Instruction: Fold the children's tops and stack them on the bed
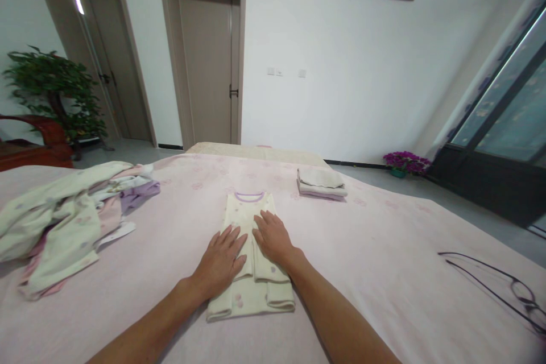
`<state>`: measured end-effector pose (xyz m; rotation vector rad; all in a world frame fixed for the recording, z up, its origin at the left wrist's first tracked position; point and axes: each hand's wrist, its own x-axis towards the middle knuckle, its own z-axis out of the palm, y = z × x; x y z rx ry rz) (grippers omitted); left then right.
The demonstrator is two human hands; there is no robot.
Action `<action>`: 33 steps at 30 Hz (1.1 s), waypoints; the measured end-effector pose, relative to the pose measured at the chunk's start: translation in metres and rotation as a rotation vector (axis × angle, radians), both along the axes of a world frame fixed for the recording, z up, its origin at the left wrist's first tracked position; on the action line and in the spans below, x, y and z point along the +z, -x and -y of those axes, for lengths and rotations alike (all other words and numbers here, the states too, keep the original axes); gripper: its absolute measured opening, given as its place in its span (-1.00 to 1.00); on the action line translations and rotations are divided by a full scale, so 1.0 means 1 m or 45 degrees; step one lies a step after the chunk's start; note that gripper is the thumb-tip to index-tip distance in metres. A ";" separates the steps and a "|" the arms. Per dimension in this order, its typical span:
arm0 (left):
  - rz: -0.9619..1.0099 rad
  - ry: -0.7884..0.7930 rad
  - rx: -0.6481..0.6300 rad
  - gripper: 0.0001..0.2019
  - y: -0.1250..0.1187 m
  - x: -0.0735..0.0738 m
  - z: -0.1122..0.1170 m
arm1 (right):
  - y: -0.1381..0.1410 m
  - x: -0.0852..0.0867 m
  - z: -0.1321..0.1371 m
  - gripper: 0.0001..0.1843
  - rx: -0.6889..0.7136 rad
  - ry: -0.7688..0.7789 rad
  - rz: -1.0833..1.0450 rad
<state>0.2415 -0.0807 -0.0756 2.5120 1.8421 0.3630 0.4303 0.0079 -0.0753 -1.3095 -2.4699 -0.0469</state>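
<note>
A cream long-sleeved child's top with a lilac neckline lies in front of me, its sides and sleeves folded inward into a narrow strip. The neckline points away from me. My left hand rests flat on its left half, fingers stretched out. On the upper right half lies my right hand, palm down with the fingers extended. Both hands press on the cloth without gripping it. The palms hide parts of the folded sleeves.
A loose heap of clothes lies at the left. Folded garments are stacked beyond the top at the right. Eyeglasses sit near the right edge of the pink patterned sheet. Doors and a white wall stand behind.
</note>
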 end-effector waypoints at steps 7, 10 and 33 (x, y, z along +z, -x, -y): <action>0.001 -0.018 -0.013 -0.48 0.001 -0.002 -0.001 | 0.000 0.000 0.000 -0.49 -0.006 0.008 0.012; 0.009 -0.042 -0.024 -0.48 0.003 -0.005 -0.001 | 0.000 0.000 0.000 -0.49 -0.001 -0.005 0.014; 0.089 -0.239 -0.231 -0.60 0.000 0.000 0.005 | -0.006 0.001 0.004 -0.41 0.062 0.014 0.034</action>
